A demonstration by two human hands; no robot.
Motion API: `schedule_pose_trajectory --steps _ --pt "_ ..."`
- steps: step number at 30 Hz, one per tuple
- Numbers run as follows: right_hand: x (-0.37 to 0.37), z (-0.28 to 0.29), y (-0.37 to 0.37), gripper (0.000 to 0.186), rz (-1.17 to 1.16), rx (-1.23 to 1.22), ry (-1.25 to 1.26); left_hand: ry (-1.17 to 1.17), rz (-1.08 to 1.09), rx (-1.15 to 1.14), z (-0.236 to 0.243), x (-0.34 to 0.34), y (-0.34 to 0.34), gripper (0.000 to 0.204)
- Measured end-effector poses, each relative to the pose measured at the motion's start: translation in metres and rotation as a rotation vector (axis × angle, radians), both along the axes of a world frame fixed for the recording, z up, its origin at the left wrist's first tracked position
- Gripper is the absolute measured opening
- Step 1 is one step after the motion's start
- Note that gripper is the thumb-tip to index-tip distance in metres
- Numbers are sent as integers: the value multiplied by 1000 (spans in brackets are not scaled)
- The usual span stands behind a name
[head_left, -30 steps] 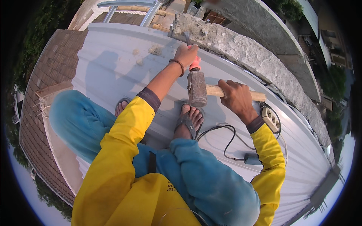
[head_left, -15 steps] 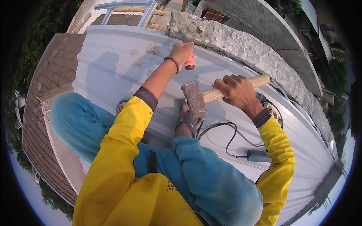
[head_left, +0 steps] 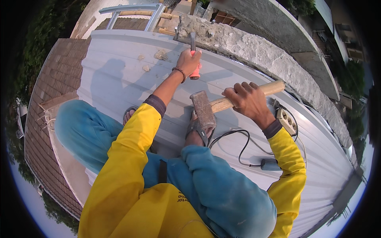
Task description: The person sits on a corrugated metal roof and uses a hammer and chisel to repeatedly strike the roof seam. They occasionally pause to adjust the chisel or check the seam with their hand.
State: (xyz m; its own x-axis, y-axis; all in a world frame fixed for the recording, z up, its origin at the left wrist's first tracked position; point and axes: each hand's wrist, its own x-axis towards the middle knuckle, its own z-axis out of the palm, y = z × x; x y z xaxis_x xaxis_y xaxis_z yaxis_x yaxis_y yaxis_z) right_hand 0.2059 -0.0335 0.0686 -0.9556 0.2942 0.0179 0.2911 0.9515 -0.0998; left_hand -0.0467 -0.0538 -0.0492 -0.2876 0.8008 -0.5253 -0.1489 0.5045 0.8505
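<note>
Yellow shirt [head_left: 119, 198] with dark lettering [head_left: 181, 197], left hand [head_left: 187, 62] gripping pink-handled chisel [head_left: 195, 74], right hand [head_left: 249, 100] gripping wooden-handled hammer [head_left: 203, 110]

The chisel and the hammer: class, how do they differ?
The chisel has a pinkish grip, the hammer a pale wooden handle. The chisel's metal is slim; the hammer's is a thick block. The left hand holds the chisel, the right hand the hammer. Both are gripped, with metal showing.

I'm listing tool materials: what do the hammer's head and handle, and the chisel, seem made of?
Head: likely steel, dull and rough, with brownish, rust-like patches.
Handle: probably wood, pale tan and seemingly unpainted.
Chisel blade: apparently bare metal, grey.
Grip: smooth, red-pink, perhaps plastic or rubber.
</note>
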Motion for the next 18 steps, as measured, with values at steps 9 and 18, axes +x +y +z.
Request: schedule_pose_trajectory --steps 9,18 --pt "-7 -1 -4 24 -161 -48 79 -340 206 68 27 -12 9 28" --pt "-13 -5 -39 26 -596 -365 335 -430 262 -43 53 11 9 25"
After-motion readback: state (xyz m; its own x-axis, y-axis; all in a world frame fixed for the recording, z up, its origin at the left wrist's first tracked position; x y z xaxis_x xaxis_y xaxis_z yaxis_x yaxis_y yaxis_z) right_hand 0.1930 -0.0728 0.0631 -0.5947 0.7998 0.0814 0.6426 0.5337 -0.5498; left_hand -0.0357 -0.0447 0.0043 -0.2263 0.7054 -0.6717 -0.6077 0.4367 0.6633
